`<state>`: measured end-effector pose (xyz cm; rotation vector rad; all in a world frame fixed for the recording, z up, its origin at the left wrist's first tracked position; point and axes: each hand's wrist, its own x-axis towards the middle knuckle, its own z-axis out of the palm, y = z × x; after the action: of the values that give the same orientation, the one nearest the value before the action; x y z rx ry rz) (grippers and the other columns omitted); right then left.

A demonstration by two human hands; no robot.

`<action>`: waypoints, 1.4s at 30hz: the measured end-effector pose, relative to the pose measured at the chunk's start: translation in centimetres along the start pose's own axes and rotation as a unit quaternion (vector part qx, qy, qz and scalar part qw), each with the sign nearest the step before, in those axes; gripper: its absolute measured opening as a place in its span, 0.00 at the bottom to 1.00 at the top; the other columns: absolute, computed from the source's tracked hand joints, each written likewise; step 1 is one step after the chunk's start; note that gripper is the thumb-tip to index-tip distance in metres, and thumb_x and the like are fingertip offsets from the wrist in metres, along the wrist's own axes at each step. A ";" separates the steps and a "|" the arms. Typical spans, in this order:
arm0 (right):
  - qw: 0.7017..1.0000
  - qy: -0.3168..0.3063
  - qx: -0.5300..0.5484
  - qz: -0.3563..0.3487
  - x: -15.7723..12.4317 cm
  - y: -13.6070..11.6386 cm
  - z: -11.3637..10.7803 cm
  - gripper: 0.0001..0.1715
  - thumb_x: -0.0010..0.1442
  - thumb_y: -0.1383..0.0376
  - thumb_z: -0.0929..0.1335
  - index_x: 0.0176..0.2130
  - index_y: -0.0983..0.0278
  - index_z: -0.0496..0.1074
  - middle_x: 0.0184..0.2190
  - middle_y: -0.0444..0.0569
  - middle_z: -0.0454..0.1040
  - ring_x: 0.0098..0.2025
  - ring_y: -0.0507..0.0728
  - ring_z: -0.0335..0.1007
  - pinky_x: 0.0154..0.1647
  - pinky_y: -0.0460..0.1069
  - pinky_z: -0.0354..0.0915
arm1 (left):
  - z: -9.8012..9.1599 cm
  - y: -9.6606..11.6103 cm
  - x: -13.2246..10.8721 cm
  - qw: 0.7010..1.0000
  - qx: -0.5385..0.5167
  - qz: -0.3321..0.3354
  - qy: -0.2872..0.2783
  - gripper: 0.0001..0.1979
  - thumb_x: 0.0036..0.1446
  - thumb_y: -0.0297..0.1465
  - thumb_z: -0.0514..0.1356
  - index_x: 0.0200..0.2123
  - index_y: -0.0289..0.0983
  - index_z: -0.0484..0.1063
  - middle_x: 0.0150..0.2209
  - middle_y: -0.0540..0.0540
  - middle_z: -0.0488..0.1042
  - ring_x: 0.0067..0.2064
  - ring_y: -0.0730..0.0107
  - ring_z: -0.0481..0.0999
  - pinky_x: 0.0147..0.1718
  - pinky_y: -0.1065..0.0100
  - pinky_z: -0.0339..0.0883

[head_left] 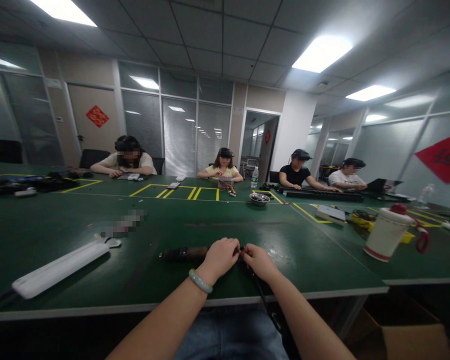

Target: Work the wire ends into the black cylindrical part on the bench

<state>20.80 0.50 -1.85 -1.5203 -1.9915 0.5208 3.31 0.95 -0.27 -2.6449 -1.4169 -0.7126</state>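
Observation:
A dark brown and black cylindrical hand tool [189,254] lies on the green table, its narrow metal tip pointing left. My left hand [221,257], with a pale green bangle at the wrist, is closed over the tool's right end. Close beside it, my right hand [258,260] is closed in a pinch where a black cord [264,297] meets the tool. That cord drops from under my right hand over the table's front edge. Fingertips of both hands nearly touch, and the small part between them is mostly hidden.
On the left lies a white power strip [63,267]. A metal bowl [260,199] sits beyond my hands, and a white cup with a red lid [388,232] stands at right. Several people sit across the green table [165,210]. An open cardboard box [414,340] is below right.

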 end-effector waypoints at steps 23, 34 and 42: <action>1.000 0.020 0.001 -0.009 0.2 0.6 0.1 0.08 0.57 0.65 0.63 0.27 0.62 0.67 0.20 0.41 0.70 0.24 0.49 0.66 0.25 0.43 0.54 | -0.1 0.1 0.0 1.000 -0.007 -0.013 -0.004 0.03 0.58 0.32 0.58 0.37 0.41 0.68 0.37 0.49 0.73 0.41 0.65 0.70 0.39 0.66 0.60; 0.998 0.015 0.044 -0.029 0.5 1.3 0.3 0.07 0.57 0.64 0.63 0.27 0.62 0.66 0.20 0.39 0.68 0.24 0.49 0.63 0.25 0.43 0.52 | 0.1 -0.2 -0.1 1.000 -0.017 -0.004 -0.004 0.04 0.59 0.33 0.58 0.38 0.41 0.69 0.37 0.48 0.73 0.42 0.65 0.70 0.41 0.66 0.60; 0.997 0.009 0.068 -0.024 0.6 1.7 0.6 0.07 0.56 0.63 0.63 0.28 0.62 0.65 0.20 0.39 0.66 0.24 0.49 0.61 0.26 0.43 0.53 | -0.3 -0.1 -0.1 1.000 -0.019 0.000 -0.003 0.04 0.59 0.33 0.58 0.38 0.41 0.69 0.37 0.48 0.73 0.42 0.65 0.70 0.40 0.66 0.60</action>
<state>21.55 1.58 -3.18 -1.3863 -1.9327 0.6074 3.03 0.81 -0.05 -2.6776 -1.4199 -0.7392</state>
